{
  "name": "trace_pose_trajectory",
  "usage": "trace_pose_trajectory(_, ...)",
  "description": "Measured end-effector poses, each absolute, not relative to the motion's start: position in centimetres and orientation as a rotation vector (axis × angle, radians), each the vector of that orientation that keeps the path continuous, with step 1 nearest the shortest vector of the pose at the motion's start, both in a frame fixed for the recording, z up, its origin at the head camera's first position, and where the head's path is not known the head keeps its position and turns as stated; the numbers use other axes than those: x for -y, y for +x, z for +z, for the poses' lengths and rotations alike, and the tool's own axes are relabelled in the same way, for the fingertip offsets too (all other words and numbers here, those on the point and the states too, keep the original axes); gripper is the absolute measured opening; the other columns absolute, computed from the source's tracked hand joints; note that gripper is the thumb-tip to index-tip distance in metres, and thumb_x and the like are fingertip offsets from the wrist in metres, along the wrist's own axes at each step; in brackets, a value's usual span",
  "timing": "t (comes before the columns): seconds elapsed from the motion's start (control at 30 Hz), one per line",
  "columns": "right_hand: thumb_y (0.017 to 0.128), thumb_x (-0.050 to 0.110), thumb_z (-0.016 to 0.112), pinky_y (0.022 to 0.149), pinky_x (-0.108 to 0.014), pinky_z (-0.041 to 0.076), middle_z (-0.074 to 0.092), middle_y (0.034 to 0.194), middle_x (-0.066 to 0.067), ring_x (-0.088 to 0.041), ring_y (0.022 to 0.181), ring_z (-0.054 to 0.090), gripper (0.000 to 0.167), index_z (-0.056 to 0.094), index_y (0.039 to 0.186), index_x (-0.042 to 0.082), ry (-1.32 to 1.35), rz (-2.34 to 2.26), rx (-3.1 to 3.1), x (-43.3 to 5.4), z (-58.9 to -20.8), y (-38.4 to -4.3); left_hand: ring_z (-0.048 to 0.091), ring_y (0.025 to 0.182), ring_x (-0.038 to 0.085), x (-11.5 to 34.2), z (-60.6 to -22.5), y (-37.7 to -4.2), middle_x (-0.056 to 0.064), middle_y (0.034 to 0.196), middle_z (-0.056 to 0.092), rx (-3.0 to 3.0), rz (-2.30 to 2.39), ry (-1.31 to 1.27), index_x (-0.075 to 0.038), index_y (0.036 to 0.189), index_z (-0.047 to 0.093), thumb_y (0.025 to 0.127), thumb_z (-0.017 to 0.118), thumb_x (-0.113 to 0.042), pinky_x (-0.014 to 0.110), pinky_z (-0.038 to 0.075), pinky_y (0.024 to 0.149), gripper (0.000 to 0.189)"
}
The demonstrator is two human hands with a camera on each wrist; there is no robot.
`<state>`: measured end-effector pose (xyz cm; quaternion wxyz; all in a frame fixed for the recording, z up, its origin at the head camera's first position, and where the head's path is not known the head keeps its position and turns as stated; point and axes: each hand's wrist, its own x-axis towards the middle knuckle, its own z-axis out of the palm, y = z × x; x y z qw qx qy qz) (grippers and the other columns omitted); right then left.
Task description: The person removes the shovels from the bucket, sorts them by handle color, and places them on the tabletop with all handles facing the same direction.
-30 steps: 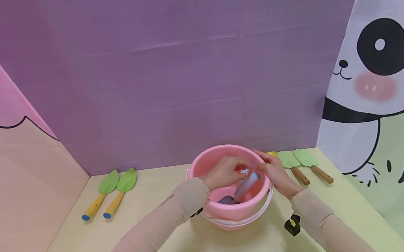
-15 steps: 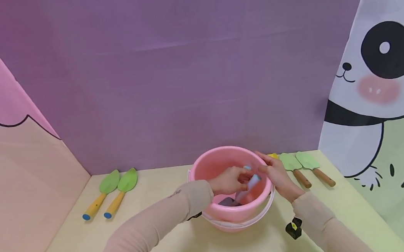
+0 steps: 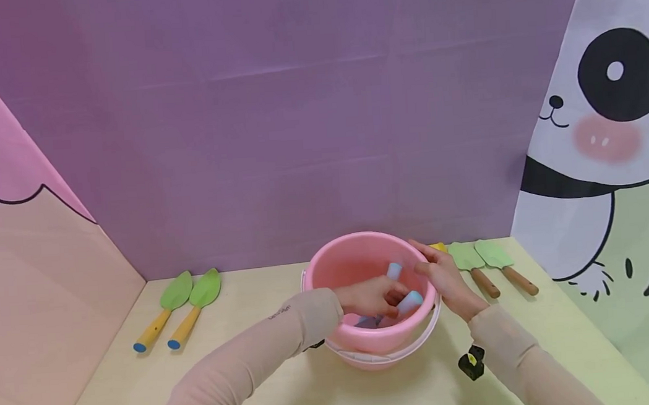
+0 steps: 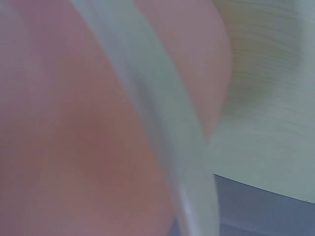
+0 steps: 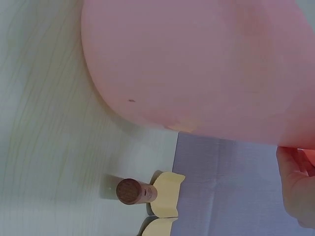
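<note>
A pink bucket (image 3: 361, 349) stands on the table; its pale carrying handle (image 4: 157, 113) hangs down the side. My left hand (image 3: 372, 297) reaches inside, fingers curled at a small trowel's light-blue-ended handle (image 3: 410, 302); the exact grip is partly hidden. Behind these fingers leans a second blue-ended handle (image 3: 394, 271). Dark grey blades (image 3: 368, 322) show low in the bucket, mostly covered. My right hand (image 3: 446, 278) grips the bucket's right rim, thumb over the inner edge. In the right wrist view, part of this hand (image 5: 298, 187) shows beside the bucket wall (image 5: 197, 64).
Two green leaf-shaped trowels (image 3: 164, 311) with yellow handles lie at the left. Right of the bucket are two pale green shovels (image 3: 493, 254) with brown handles and a yellow piece (image 3: 439, 247). A purple backdrop (image 3: 253, 138) rises behind the table.
My left hand has moved lower into the bucket, and the nearer blue-ended handle has dropped with it. The second blue-ended handle now shows more clearly. My right hand keeps its place on the rim.
</note>
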<state>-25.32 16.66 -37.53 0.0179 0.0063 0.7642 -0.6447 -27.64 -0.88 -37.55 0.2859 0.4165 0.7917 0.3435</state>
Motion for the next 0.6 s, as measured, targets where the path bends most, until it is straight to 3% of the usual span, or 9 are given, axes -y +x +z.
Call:
trace_pose_trajectory(0.27, 0.086, 0.001, 0.042, 0.097, -0.031, 0.042, 0.037, 0.144, -0.014, -0.029, 0.128, 0.040, 0.057, 0.034, 0.142, 0.007, 0.022, -1.992, -2.378, -16.6, -37.5, -25.4, 0.058, 0.096, 0.006, 1.2, -37.0, -27.6, 0.001, 0.102, 0.064, -2.093, 0.887, 1.144, -0.007, 0.114, 0.059, 0.084, 0.056, 0.004, 0.015, 0.044, 0.085, 0.032)
trace_pose_trajectory(0.47, 0.085, 0.001, 0.042, 0.099, -0.031, 0.040, 0.037, 0.144, -0.013, -0.027, 0.129, 0.039, 0.057, 0.034, 0.142, 0.007, 0.014, -1.994, -2.384, -16.5, -37.8, -25.5, 0.056, 0.080, 0.006, 3.0, -36.3, -28.0, -0.002, 0.088, 0.063, -2.221, 0.927, 1.178, -0.009, 0.103, 0.061, 0.082, 0.060, 0.000, 0.014, 0.045, 0.075, 0.023)
trace_pose_trajectory(0.6, 0.084, 0.000, 0.043, 0.100, -0.032, 0.039, 0.037, 0.144, -0.014, -0.027, 0.129, 0.039, 0.058, 0.035, 0.141, 0.006, 0.015, -1.989, -2.416, -16.6, -37.8, -25.6, 0.058, 0.080, 0.009, 4.2, -36.0, -28.6, 0.000, 0.085, 0.062, -2.294, 0.972, 1.225, -0.007, 0.093, 0.062, 0.077, 0.060, 0.004, 0.016, 0.047, 0.076, 0.019)
